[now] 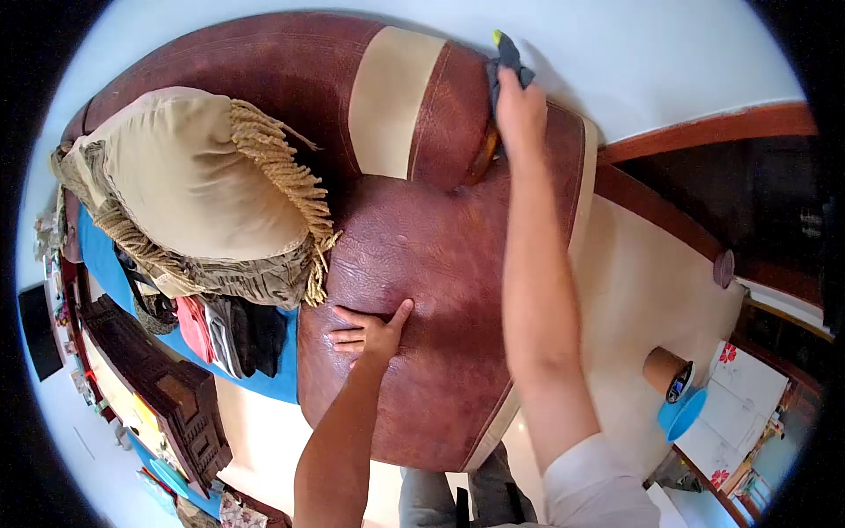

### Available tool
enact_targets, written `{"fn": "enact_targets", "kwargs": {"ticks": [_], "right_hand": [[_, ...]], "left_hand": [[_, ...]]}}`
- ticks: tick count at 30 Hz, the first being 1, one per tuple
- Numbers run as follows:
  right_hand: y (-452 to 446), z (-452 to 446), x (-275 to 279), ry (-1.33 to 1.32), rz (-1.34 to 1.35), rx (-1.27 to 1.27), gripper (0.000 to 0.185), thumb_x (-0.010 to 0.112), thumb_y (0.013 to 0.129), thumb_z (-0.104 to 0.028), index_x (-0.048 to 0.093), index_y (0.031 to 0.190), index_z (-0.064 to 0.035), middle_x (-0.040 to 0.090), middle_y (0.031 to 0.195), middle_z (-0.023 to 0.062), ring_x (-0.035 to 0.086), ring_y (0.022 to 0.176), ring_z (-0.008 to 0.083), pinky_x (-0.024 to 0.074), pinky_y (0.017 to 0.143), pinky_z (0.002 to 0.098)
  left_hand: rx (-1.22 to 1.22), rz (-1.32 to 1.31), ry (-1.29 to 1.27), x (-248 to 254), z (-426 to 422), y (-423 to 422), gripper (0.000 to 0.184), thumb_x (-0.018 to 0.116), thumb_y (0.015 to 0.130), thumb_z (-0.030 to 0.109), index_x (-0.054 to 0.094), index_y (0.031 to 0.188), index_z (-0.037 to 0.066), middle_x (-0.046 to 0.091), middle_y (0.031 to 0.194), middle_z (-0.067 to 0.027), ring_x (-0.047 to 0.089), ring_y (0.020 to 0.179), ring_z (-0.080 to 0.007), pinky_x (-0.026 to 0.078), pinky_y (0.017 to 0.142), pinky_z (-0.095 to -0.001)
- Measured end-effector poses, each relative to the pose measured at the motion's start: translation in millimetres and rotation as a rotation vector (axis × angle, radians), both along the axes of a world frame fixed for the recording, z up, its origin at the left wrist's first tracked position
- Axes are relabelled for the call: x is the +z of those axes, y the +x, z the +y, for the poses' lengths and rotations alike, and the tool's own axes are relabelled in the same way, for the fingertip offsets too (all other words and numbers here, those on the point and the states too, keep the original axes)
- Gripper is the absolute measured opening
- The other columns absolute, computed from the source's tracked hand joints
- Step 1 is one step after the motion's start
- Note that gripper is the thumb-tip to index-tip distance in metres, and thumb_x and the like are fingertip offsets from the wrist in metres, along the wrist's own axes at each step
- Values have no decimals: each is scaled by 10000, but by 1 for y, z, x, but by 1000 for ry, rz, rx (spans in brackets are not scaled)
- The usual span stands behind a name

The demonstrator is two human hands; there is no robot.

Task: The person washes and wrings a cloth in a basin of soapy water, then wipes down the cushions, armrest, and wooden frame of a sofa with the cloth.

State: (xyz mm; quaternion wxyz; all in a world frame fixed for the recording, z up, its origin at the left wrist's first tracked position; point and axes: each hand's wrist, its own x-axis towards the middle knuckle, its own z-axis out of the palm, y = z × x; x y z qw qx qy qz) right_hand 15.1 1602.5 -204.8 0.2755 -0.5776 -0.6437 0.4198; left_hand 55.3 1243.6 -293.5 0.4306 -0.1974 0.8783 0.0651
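My left hand (374, 335) lies flat with fingers spread on the brown leather seat (440, 378) of a sofa. Up at the far end, my right hand (521, 113) grips a dark grey cloth (509, 62) with a yellow-green tip. It presses by the end of the rolled backrest (273, 70), close to a wooden trim piece (484, 154) and the wall. A cream band (396, 97) crosses the backrest. Part of the cloth is hidden behind my fingers.
A large beige cushion (198, 167) with rope fringe leans at the left. Folded clothes (224, 330) lie on a blue cover (277, 365). A carved wooden table (163, 387) stands lower left. At the right are a brown bin (666, 370), a blue basin (687, 415) and a dark doorway (748, 202).
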Motion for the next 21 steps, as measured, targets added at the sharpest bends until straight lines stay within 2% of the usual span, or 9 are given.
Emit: {"fn": "enact_targets", "kwargs": {"ticks": [2,3,4,5,10,13,14,17,21], "right_hand": [[10,-48,-17,185,273,-17,503,620,917,-288,640,1307,28,733,1053,244,699,1019,421,517,924,452],[18,-74,-21,288,297,-19,535,624,904,-234,600,1387,-5,670,1272,249,671,1132,401,512,969,432],[26,-91,-36,372,295,48,560,616,895,-196,571,1425,-21,518,1490,239,603,1271,381,493,1024,419],[33,-107,-38,404,301,84,596,610,886,-181,536,1457,-28,399,1587,225,534,1348,397,472,1066,420],[65,-150,-56,510,136,251,690,628,834,-129,473,1498,-21,317,1613,267,483,1365,452,461,1081,435],[82,-166,-76,537,17,346,697,660,806,-127,503,1475,-16,313,1608,282,473,1363,470,435,1106,456],[87,-169,-91,598,-62,390,763,745,761,-187,508,1464,-9,353,1566,314,458,1350,493,388,1146,502],[94,-174,-94,631,-240,438,739,761,750,-205,543,1421,16,392,1538,309,463,1334,483,360,1168,512],[115,-161,-82,623,-295,526,603,784,747,-229,661,1281,25,474,1512,212,492,1324,417,377,1158,504]], "left_hand": [[-19,20,-22,-6,-2,2,1621,817,577,811,-352,1536,228,-322,1561,-376,-243,1483,-542,44,1105,-807],[-13,29,-13,-7,-4,1,1623,818,573,812,-352,1536,232,-323,1561,-376,-242,1483,-543,45,1107,-806],[-8,34,-6,-7,-6,2,1624,819,570,812,-352,1537,236,-323,1561,-376,-241,1483,-544,45,1108,-805],[-4,39,5,-7,-6,2,1625,821,567,812,-352,1537,240,-324,1560,-375,-239,1483,-545,46,1110,-804],[14,59,38,-9,-8,4,1643,835,532,818,-323,1551,250,-315,1564,-376,-255,1464,-569,36,1144,-765],[21,54,40,-9,-8,2,1646,837,524,821,-326,1550,268,-286,1575,-382,-243,1471,-565,38,1152,-751],[23,55,42,-8,-7,0,1646,838,524,820,-329,1548,273,-280,1578,-382,-239,1475,-562,38,1153,-750],[39,54,46,-3,-6,2,1651,847,525,808,-332,1547,270,-299,1571,-379,-250,1471,-562,26,1149,-753],[58,55,63,-3,-5,3,1657,860,526,790,-336,1545,263,-314,1568,-371,-273,1461,-560,27,1140,-763]]}}
